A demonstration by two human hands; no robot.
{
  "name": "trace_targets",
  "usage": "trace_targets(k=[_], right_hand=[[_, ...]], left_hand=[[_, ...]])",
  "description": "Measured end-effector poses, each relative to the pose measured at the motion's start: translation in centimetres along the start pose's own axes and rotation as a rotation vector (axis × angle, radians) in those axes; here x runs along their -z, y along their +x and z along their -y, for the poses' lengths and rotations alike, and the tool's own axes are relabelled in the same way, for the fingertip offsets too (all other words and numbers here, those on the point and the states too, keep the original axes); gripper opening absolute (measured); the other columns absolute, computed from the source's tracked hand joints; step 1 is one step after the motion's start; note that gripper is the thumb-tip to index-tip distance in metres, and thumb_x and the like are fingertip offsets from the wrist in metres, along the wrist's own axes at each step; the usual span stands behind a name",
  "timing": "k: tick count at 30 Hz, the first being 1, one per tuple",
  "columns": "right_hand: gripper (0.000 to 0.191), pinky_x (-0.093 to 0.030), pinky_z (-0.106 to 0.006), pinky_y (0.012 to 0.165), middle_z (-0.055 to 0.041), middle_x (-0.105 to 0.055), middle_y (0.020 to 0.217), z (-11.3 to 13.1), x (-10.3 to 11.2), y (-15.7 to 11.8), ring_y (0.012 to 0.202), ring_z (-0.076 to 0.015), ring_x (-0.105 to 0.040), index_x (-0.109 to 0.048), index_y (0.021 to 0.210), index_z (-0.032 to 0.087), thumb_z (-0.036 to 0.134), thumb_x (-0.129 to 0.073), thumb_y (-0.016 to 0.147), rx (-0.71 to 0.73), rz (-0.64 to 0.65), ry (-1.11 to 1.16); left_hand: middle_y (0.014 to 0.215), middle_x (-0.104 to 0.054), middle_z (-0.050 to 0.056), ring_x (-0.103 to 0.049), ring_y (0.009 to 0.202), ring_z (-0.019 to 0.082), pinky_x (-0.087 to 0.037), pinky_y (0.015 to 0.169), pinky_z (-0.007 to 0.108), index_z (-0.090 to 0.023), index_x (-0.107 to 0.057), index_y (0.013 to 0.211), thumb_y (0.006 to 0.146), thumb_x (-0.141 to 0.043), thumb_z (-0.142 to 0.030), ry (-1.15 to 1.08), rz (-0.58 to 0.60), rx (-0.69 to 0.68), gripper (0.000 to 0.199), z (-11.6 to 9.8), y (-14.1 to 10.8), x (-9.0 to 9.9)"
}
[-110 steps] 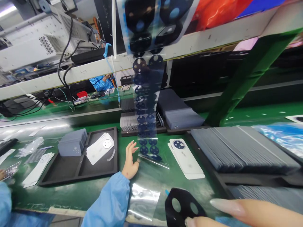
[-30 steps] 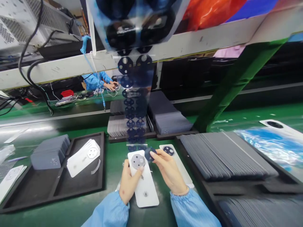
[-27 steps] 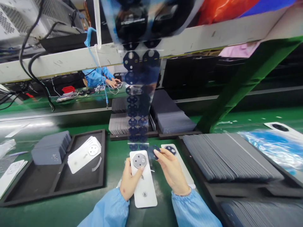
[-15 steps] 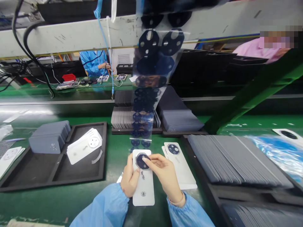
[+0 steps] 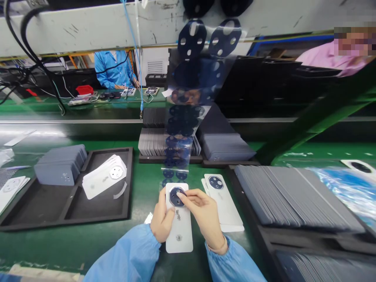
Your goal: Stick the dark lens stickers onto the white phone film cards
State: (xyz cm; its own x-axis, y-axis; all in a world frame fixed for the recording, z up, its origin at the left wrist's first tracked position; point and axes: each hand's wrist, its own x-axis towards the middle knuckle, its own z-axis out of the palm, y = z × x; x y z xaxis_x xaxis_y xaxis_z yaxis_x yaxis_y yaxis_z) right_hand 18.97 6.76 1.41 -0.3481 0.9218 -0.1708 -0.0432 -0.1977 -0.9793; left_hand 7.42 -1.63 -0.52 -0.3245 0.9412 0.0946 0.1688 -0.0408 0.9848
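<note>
"What are you seeing around the white panel point(image 5: 184, 227)?"

"The green bench point(image 5: 44, 246) is spreading beneath and around it. Grey panels point(image 5: 296, 194) are standing in a packed row to its right. A clear film strip point(image 5: 192, 47) bearing dark cutouts is hanging beyond it, and a black tray point(image 5: 32, 201) is sitting to its left, carrying more grey and white panels."

"Anything closer?"

"Spare white panels point(image 5: 230, 207) are lying stacked just to its right, the top one showing a dark camera patch."

"And your grips?"

"My left hand point(image 5: 161, 219) is pinching the white panel along its left side, thumb on the face. My right hand point(image 5: 204, 211) is reaching in from the right, its grip pinching the right edge of the dark disc point(image 5: 174, 198)."

"Where is that disc resting?"

"It's lying over the white panel's upper end, above the small dark markings point(image 5: 178, 214). I'm not managing to tell whether its pinched edge is touching."
</note>
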Motion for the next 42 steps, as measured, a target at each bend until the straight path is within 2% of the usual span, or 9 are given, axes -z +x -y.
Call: trace_targets(k=[6, 16, 21, 24, 26, 32, 37, 39, 42], right_hand=[[0.032, -0.052, -0.025, 0.060, -0.0031, -0.072, 0.068, 0.1, 0.0, -0.1, 0.065, -0.0172, -0.068, -0.070, 0.074, 0.018, 0.041, -0.088, 0.060, 0.009, 0.005, 0.005], [0.035, -0.052, -0.029, 0.056, -0.0035, -0.070, 0.066, 0.1, -0.5, -0.3, 0.061, -0.0186, -0.065, -0.069, 0.073, 0.019, 0.047, -0.085, 0.062, 0.077, -0.027, -0.049], [0.026, -0.051, -0.029, 0.056, -0.0046, -0.070, 0.074, 0.0, -0.8, -0.7, 0.066, -0.0192, -0.065, -0.071, 0.074, 0.021, 0.046, -0.078, 0.072, 0.285, -0.082, -0.223], [0.019, -0.051, -0.029, 0.056, -0.0045, -0.069, 0.077, -0.4, -0.8, -0.9, 0.067, -0.0182, -0.065, -0.071, 0.077, 0.022, 0.040, -0.073, 0.079, 0.410, -0.096, -0.337], [0.018, -0.051, -0.029, 0.057, -0.0044, -0.068, 0.078, -0.6, -0.8, -0.8, 0.067, -0.0180, -0.064, -0.070, 0.077, 0.022, 0.039, -0.072, 0.080, 0.412, -0.087, -0.351], [0.024, -0.049, -0.030, 0.058, -0.0035, -0.065, 0.076, -0.8, -0.8, -0.5, 0.066, -0.0182, -0.060, -0.065, 0.078, 0.021, 0.043, -0.075, 0.075, 0.361, -0.067, -0.348], [0.047, -0.050, -0.034, 0.069, -0.0043, -0.064, 0.095, -0.6, -0.9, -0.2, 0.074, -0.0193, -0.056, -0.059, 0.100, 0.023, 0.038, -0.082, 0.062, 0.389, -0.226, -0.406], [0.049, -0.051, -0.035, 0.072, -0.0052, -0.067, 0.097, -0.6, -1.0, -0.1, 0.078, -0.0209, -0.060, -0.056, 0.105, 0.022, 0.039, -0.079, 0.066, 0.348, -0.150, -0.342], [0.039, -0.053, -0.036, 0.072, -0.0049, -0.071, 0.088, -0.6, -1.3, -0.1, 0.078, -0.0232, -0.067, -0.053, 0.099, 0.023, 0.045, -0.073, 0.075, 0.265, 0.033, -0.207]], left_hand=[[0.127, -0.065, 0.011, -0.059, 0.119, 0.025, -0.047, 0.097, 0.038, -0.016, -0.032, 0.140, 0.091, -0.042, -0.022, 0.000, 0.006, 0.004, 0.051, -0.2, 0.1, 0.0], [0.123, -0.067, 0.010, -0.066, 0.101, 0.023, -0.050, 0.087, 0.035, -0.016, -0.034, 0.140, 0.090, -0.044, -0.027, -0.060, 0.005, 0.013, 0.052, 0.0, 0.1, 0.0], [0.113, -0.070, 0.010, -0.068, 0.096, 0.023, -0.050, 0.083, 0.034, -0.017, -0.040, 0.134, 0.097, -0.041, -0.041, -0.063, -0.068, 0.114, 0.045, -0.5, 0.1, -0.5], [0.115, -0.070, 0.011, -0.066, 0.105, 0.025, -0.050, 0.085, 0.035, -0.017, -0.042, 0.131, 0.097, -0.041, -0.041, -0.011, -0.119, 0.097, 0.041, -0.6, 0.0, -0.7], [0.121, -0.068, 0.013, -0.066, 0.108, 0.025, -0.050, 0.087, 0.035, -0.017, -0.042, 0.129, 0.097, -0.042, -0.040, 0.012, -0.151, 0.074, 0.039, -0.4, -0.2, -0.9], [0.111, -0.072, 0.011, -0.070, 0.097, 0.024, -0.050, 0.084, 0.036, -0.018, -0.041, 0.130, 0.097, -0.041, -0.039, 0.028, -0.170, 0.068, 0.039, 0.2, -0.5, -1.2], [0.107, -0.073, 0.011, -0.070, 0.096, 0.025, -0.051, 0.081, 0.036, -0.018, -0.042, 0.126, 0.096, -0.042, -0.039, 0.026, -0.194, 0.037, 0.037, 0.3, -0.3, -1.3], [0.108, -0.073, 0.010, -0.070, 0.098, 0.026, -0.051, 0.083, 0.037, -0.019, -0.044, 0.124, 0.093, -0.047, -0.039, 0.008, -0.226, 0.006, 0.037, 0.3, -0.2, -1.3], [0.109, -0.072, 0.010, -0.070, 0.098, 0.026, -0.051, 0.085, 0.037, -0.020, -0.046, 0.120, 0.088, -0.057, -0.039, 0.023, -0.222, -0.010, 0.039, 0.3, 0.0, -1.4]])
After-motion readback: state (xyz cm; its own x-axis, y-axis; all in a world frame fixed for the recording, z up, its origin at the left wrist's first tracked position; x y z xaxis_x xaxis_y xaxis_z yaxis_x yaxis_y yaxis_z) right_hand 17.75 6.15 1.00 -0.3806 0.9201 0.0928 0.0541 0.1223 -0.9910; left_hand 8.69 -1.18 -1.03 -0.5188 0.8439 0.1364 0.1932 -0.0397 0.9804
